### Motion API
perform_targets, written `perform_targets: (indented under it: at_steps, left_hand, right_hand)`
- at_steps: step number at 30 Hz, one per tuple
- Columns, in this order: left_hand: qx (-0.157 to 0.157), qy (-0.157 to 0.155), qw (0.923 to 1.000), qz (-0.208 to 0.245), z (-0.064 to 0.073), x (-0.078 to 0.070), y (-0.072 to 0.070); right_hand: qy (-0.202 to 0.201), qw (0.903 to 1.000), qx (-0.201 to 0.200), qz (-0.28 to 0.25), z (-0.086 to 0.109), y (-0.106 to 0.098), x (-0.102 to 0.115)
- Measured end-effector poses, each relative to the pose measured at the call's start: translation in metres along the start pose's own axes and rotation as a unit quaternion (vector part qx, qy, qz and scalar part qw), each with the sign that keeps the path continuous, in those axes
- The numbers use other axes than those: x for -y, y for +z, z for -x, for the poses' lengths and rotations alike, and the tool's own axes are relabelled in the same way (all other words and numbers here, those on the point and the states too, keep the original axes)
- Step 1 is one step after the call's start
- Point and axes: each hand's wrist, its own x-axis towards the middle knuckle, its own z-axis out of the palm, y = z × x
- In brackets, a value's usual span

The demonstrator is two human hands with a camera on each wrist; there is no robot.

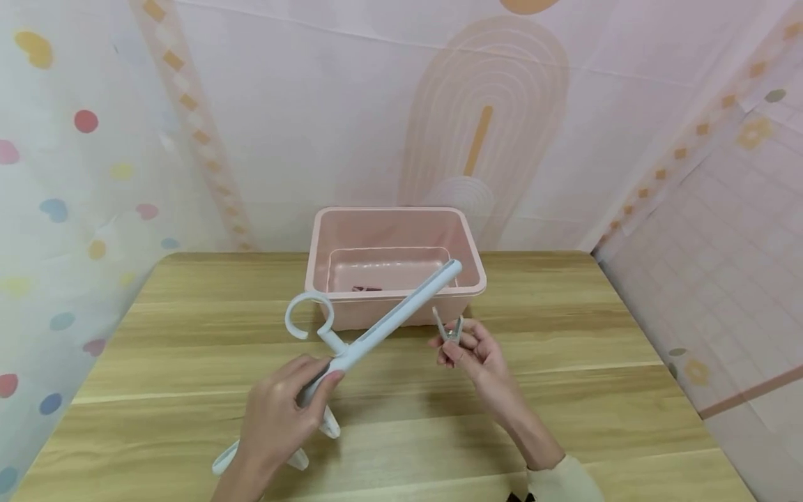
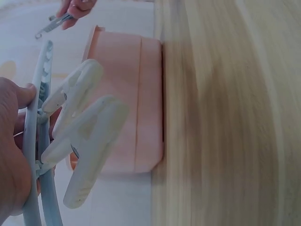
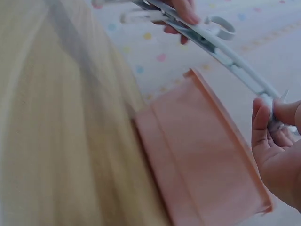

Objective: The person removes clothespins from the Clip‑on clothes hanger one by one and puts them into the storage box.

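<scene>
My left hand [image 1: 282,404] grips a light blue plastic hanger [image 1: 401,312] near its middle, and the hook [image 1: 307,300] points up and to the left. Two white clothespins [image 2: 96,141] hang from the hanger on the side by the left hand, seen closely in the left wrist view. In my right hand [image 1: 479,355], thumb and fingers pinch a pale grey clothespin [image 1: 450,333], its two prongs spread apart and pointing up. This clothespin is a little below the raised right end of the hanger in the head view.
A pink plastic bin [image 1: 395,296] stands at the back of the wooden table [image 1: 564,418], against a patterned cloth backdrop [image 1: 301,104]. Inside it lies a small dark red clothespin [image 1: 366,288]. The hanger's raised end overlaps the bin's front rim in the head view.
</scene>
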Motion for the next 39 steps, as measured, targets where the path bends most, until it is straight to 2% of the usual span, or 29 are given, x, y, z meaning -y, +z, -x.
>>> perform_targets:
  at_steps: [6, 11, 19, 23, 27, 39]
  left_hand:
    - [0.029, -0.008, 0.9992, -0.026, 0.004, 0.004, -0.006]
    - [0.037, 0.006, 0.9985, -0.04, 0.007, 0.005, -0.01]
    - [0.046, 0.023, 0.9978, -0.043, 0.012, 0.01, -0.013]
    - [0.055, 0.038, 0.9965, -0.05, 0.013, 0.012, -0.013]
    - [0.064, 0.051, 0.9948, -0.059, 0.016, 0.012, -0.012]
    - [0.082, 0.063, 0.9902, -0.093, 0.018, 0.01, -0.006]
  right_hand:
    - [-0.01, 0.9965, -0.063, 0.054, -0.011, -0.004, 0.015]
    - [-0.014, 0.9932, -0.086, 0.077, -0.021, -0.004, 0.025]
    - [-0.051, 0.9846, -0.115, 0.121, -0.041, -0.008, 0.04]
    - [-0.071, 0.9796, -0.123, 0.142, -0.051, -0.01, 0.046]
    - [-0.073, 0.9748, -0.12, 0.173, -0.064, -0.011, 0.048]
    - [-0.078, 0.9601, -0.129, 0.236, -0.105, -0.01, 0.043]
